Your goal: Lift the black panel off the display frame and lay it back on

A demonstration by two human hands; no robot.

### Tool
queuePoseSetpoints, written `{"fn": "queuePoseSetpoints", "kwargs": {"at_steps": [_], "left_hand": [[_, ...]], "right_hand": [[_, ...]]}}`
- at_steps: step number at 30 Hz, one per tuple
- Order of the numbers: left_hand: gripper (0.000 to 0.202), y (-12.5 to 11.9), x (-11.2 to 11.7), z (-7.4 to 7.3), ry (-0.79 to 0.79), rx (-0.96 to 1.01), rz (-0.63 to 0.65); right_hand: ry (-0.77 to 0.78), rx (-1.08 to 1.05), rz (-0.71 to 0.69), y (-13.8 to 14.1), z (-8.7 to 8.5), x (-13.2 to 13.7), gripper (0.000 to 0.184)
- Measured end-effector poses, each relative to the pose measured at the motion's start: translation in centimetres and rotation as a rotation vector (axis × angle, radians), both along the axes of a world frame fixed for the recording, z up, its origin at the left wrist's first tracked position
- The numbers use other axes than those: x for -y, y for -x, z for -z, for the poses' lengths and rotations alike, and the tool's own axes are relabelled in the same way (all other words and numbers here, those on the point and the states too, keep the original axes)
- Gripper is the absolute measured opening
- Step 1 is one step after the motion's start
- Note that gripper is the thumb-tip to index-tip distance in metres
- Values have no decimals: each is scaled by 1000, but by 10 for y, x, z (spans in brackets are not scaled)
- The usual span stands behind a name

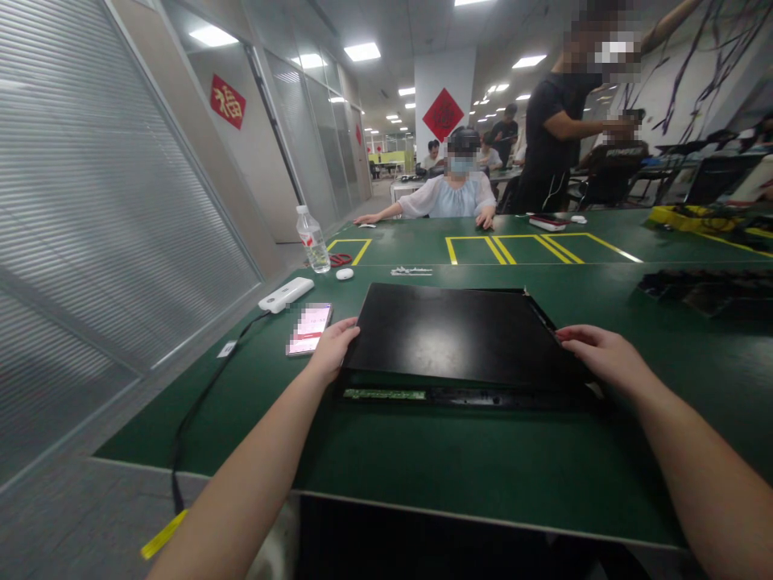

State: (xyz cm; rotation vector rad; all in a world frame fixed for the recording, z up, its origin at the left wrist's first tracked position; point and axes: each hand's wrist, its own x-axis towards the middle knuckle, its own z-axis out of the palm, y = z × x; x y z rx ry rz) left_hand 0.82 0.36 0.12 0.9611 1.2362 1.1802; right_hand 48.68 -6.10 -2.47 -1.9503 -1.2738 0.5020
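Note:
A black display panel (447,334) lies tilted over the green table in front of me. My left hand (336,345) pinches its left edge, the thumb and fingers at the rim. At the opposite side my right hand (597,353) is closed on the right edge. Below the panel's near edge shows a dark strip (495,399) with a narrow green circuit board (385,395) at its left part. A gap separates the panel's near edge from this strip. The fingertips under the panel are hidden.
Left of the panel are a phone (309,329), a white power bank (287,295) with a black cable, a white earbud case (345,275), a water bottle (312,240) and red scissors (340,259). Black parts (706,290) stand at right. A person (456,193) sits across the table.

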Motion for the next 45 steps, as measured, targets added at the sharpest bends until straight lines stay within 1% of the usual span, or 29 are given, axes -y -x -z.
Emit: {"fn": "queuePoseSetpoints", "kwargs": {"at_steps": [4,8,11,15,18,21,25,27,31,33,36,40,45], "left_hand": [[41,-2,2,-1,17,-9,-15],[43,-3,2,-2,14,-28,-23],[45,-3,2,-2,13,-25,-23],[48,-2,1,-1,14,-16,-5],[51,-1,1,0,17,-6,0],[53,0,0,1,19,1,6],[62,0,0,0,38,23,-9],[59,-1,1,-1,46,24,-19],[43,-4,3,-6,40,0,5],[39,-5,4,-7,36,-7,11],[37,-5,5,-7,38,0,3],[40,-4,5,-4,46,27,17],[41,-2,3,-1,28,28,8]], "right_hand": [[41,30,-16,-3,5,-2,31],[32,55,-31,-5,10,-3,33],[35,43,-30,-7,15,-5,36],[26,10,-66,-7,20,-6,41],[42,24,-80,-5,18,-5,42],[46,56,-63,-2,12,-2,38],[59,72,-39,2,7,0,35],[54,83,-42,2,6,0,33],[55,104,-55,1,4,0,31],[67,107,-55,1,3,0,31],[64,122,-50,2,2,0,31],[70,129,-52,1,2,0,32],[43,163,-83,-3,5,-1,32]]}}
